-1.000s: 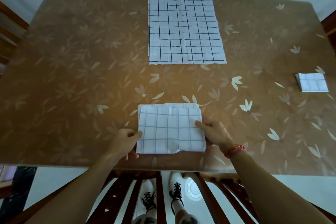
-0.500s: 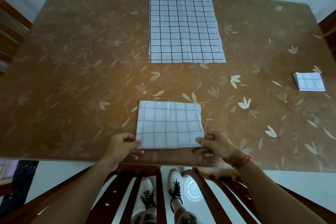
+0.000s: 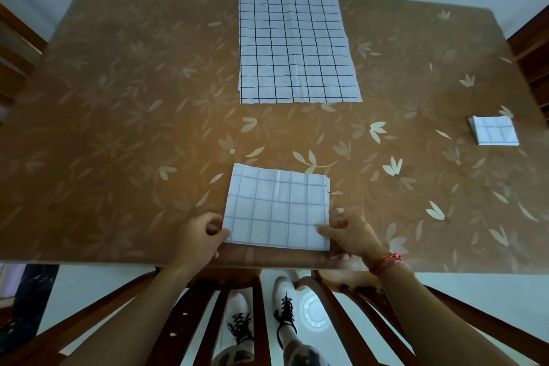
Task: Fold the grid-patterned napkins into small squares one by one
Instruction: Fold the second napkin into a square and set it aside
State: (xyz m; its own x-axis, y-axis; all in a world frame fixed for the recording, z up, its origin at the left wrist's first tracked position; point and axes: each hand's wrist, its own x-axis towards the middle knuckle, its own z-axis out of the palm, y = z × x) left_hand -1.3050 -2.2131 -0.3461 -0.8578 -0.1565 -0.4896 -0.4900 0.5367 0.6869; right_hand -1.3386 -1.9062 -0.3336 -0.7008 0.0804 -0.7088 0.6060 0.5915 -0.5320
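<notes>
I have the half-folded napkin [image 3: 277, 206] flat on the table [image 3: 118, 128], close to the near edge and right in front of me. It shows its paler side, with a faint blue-grey grid, and a short crease runs down from the middle of its far edge. At its right edge the layers do not line up quite evenly, so a thin strip of a lower layer peeks out.

My left hand [image 3: 200, 239] pinches the near left corner of the napkin, thumb on top and fingers curled beneath the edge. My right hand [image 3: 347, 235] pinches the near right corner the same way, thumb lying on the cloth. A red-orange band [image 3: 385, 261] circles my right wrist.

Further off, at the far middle of the table, the stack of unfolded napkins [image 3: 295, 47] lies spread flat, white with a dark grid; a second sheet's edge shows past the top one at the far side. Well off to the right, near that edge of the table, sits a finished small square [image 3: 494, 130], folded thick.

I can read no writing, label or brand on any cloth. The brown table covering carries pale leaf and flower shapes only. Below the table edge are dark chair slats [image 3: 208, 315] and my white laced shoes [image 3: 285, 303].
</notes>
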